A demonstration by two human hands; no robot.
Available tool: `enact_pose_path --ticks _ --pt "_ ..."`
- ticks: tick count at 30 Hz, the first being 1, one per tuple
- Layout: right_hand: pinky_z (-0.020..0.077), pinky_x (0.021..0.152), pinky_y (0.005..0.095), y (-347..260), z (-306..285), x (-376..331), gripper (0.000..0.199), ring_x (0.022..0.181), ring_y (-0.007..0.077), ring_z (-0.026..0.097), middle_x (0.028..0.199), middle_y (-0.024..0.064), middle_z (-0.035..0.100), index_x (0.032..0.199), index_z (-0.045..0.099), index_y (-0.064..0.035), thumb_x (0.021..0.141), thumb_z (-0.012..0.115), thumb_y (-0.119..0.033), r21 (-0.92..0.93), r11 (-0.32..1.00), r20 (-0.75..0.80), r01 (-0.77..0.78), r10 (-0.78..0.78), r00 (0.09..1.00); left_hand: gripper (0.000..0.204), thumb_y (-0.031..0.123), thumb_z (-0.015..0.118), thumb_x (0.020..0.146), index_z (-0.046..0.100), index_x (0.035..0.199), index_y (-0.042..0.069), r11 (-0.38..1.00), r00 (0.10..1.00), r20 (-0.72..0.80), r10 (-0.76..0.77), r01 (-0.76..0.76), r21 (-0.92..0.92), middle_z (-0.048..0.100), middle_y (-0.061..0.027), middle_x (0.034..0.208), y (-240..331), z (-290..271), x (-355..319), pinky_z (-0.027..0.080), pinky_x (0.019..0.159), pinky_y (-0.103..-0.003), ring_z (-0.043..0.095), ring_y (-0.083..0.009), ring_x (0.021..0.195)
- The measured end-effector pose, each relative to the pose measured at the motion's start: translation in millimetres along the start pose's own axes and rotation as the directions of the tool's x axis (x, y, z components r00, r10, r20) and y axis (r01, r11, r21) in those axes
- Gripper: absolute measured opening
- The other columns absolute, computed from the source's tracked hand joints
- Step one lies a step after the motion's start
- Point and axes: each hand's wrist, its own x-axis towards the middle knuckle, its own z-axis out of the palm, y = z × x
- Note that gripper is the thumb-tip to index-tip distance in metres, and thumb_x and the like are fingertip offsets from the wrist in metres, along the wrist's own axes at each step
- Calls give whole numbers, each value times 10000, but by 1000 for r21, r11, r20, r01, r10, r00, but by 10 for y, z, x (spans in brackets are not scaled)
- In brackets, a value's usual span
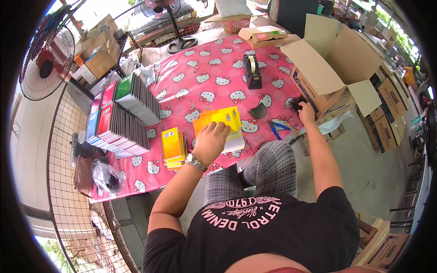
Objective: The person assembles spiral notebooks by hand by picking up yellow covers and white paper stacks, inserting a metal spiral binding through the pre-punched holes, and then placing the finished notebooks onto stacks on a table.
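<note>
My left hand (212,141) lies over a loose stack of yellow notebooks (231,117), fingers bent and close together on the orange-yellow cover; its thumb is hidden. White page edges show below the covers. Off to the right, my right hand (307,113) reaches to the table's edge by the large carton, its fingers closed at a dark, fuzzy-looking bundle (297,103). What those fingers pinch is too small to make out. Left of my left hand stands a pile of yellow spiral notebooks (172,144). Blue-handled pliers (276,131) rest between my hands, near a dark flat piece (258,111).
Tall stacks of spiral notebooks (123,120) with red, green and blue covers fill the table's left side. A black tape dispenser (252,73) stands farther back. The open carton (325,79) borders the right edge. A plastic bag (108,176) sits at the near left corner.
</note>
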Motion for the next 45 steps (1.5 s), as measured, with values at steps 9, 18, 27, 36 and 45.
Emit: enact_pose_path --ticks 9,18,27,36,45 --pt "496 842 324 -1917 -983 -349 340 946 240 601 1069 107 576 1217 656 -90 880 651 -48 546 657 -228 519 -480 847 222 64 564 809 618 1023 86 996 983 -165 -84 77 -50 651 -80 906 -215 -339 287 515 768 -412 633 -277 907" --pt "493 784 290 -2521 -1119 -631 280 883 177 596 976 54 599 1130 688 -93 860 666 -21 748 473 -152 465 -559 815 144 120 534 873 549 1001 56 986 978 -189 -83 52 -161 630 -105 910 -158 -187 453 420 864 -438 603 -292 924" --pt "486 695 320 -2530 -1060 -710 322 834 227 582 936 75 559 1055 667 -90 765 637 46 678 458 -281 575 -561 779 134 161 556 894 561 985 64 977 977 -193 -86 44 -209 639 -95 904 -205 -176 488 418 837 -434 607 -277 915" --pt "501 667 303 -2613 -1287 -814 231 725 156 603 920 104 622 1155 593 -32 933 612 -92 716 537 -112 446 -542 833 203 154 586 867 567 1056 83 990 962 -270 -39 0 -143 639 -82 910 -80 -194 482 407 893 -444 607 -279 924" --pt "505 685 297 -2627 -1345 -532 238 783 133 625 941 91 649 1168 563 -40 953 591 -136 885 465 325 -29 -573 752 213 193 607 886 565 1065 87 977 972 -228 -62 13 -211 640 -80 907 -126 -253 379 398 900 -436 599 -280 906"
